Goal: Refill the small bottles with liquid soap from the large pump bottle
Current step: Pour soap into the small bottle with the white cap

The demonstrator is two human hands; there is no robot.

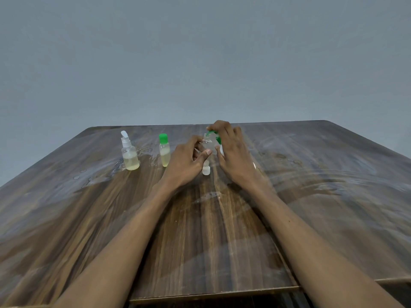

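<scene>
The fingers of the left hand curl round the body of a small clear bottle, holding it raised above the table with its threaded neck bare and tipped a little to the left. The right hand arches over the bottle from the right, its fingertips pinching a green cap just beside the open neck; more green shows lower down under the fingers, and whether that is part of the same cap cannot be told. A small white bottle-shaped piece shows below and between the two hands, close to the table; it is partly hidden, so what it is cannot be told. To the left of the left hand a small bottle with a green cap stands upright, holding pale yellow liquid. Further left stands the pump bottle, clear with a white pump top, with yellowish liquid in its lower part. Wet smears and droplets lie on the dark wood around these two. Behind the table rises a plain grey wall.
</scene>
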